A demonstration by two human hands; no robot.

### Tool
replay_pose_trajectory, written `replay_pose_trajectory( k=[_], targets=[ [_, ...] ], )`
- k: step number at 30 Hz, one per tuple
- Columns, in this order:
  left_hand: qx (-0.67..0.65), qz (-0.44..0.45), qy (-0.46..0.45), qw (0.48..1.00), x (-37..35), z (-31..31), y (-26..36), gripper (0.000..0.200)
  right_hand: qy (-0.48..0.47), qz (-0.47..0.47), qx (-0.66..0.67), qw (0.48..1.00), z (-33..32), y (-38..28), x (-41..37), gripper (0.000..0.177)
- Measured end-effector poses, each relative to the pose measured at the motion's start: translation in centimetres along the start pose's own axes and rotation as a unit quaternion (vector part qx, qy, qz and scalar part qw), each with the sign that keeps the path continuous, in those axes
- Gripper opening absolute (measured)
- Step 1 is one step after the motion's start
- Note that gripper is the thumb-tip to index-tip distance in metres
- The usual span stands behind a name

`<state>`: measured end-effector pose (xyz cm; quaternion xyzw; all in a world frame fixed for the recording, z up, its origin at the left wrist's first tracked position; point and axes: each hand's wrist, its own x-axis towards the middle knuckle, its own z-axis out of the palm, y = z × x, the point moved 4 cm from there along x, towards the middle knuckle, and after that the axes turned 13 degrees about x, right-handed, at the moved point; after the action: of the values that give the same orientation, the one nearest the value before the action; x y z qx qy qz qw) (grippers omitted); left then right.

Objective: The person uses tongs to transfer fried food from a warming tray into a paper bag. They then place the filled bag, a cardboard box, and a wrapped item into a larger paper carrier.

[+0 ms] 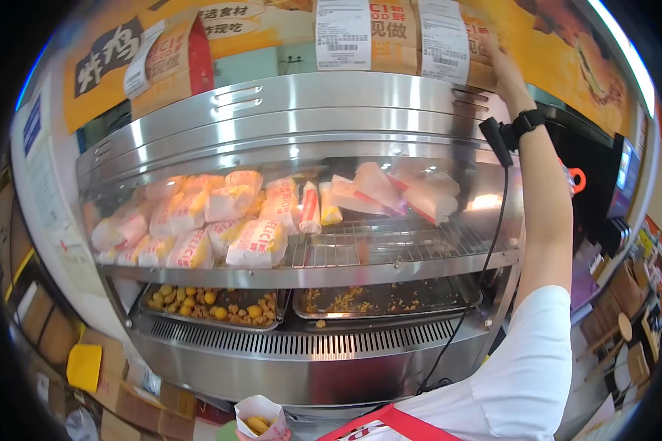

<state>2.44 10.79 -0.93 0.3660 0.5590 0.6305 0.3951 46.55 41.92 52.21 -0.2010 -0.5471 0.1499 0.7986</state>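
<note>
Right hand (499, 65) at bag (481, 72), red "CI", printed label (445, 38)

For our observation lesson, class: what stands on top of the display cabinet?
Three paper bags bearing printed slips, the right hand at the rightmost. What is inside the bags is hidden.

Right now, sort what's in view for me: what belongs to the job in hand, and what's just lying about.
Likely in the job:
right hand, up at the right-hand paper bag
filled paper pouch, low in front

Seemingly just lying about:
wrapped packets in the cabinet
round yellow snacks
cardboard boxes
</note>
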Motion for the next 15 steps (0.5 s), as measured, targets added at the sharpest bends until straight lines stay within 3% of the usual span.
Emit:
replay_pose_trajectory(
  k=[1,4,5,6,8,9,10,11,13,15],
  targets=[
    [-0.003,-0.004,0.019,1.000,-1.0,0.1,-0.5,0.052,-0.015,-0.035,-0.001,0.999,-0.5,0.8,2.4,0.049],
    [-0.087,0.041,0.051,0.994,-2.6,-0.4,-2.6,0.056,-0.043,0.035,0.058,0.997,-1.0,1.7,6.4,0.042],
    [-0.235,-0.084,0.047,0.967,-2.9,-0.4,-3.7,0.050,-0.033,0.039,0.042,0.998,-1.5,2.6,8.2,0.040],
    [-0.381,-0.198,0.042,0.902,-4.0,0.1,-4.2,0.053,-0.026,0.043,0.027,0.998,-1.8,3.6,9.7,0.038],
    [-0.429,-0.212,0.094,0.873,-5.7,0.0,-4.1,0.057,0.019,-0.054,-0.084,0.995,-2.5,2.7,10.0,0.029],
    [-0.421,-0.199,0.095,0.880,-6.6,-0.1,-4.4,0.056,0.047,-0.170,-0.274,0.945,-3.2,1.8,10.7,0.025],
    [-0.411,-0.186,0.095,0.887,-7.6,-0.3,-4.5,0.056,0.081,-0.088,-0.134,0.984,-3.1,1.8,11.0,0.034],
    [-0.419,-0.183,0.116,0.882,-8.7,-0.6,-4.8,0.056,0.133,-0.164,-0.262,0.942,-3.3,-0.7,9.8,0.034],
    [-0.449,-0.190,0.112,0.866,-10.2,-0.3,-5.3,0.054,0.217,-0.238,-0.367,0.873,-4.8,-3.6,9.6,0.032],
    [-0.470,-0.174,0.088,0.861,-11.5,-0.4,-5.7,0.054,0.227,-0.267,-0.260,0.900,-4.6,-7.4,4.5,0.030]
  ],
)
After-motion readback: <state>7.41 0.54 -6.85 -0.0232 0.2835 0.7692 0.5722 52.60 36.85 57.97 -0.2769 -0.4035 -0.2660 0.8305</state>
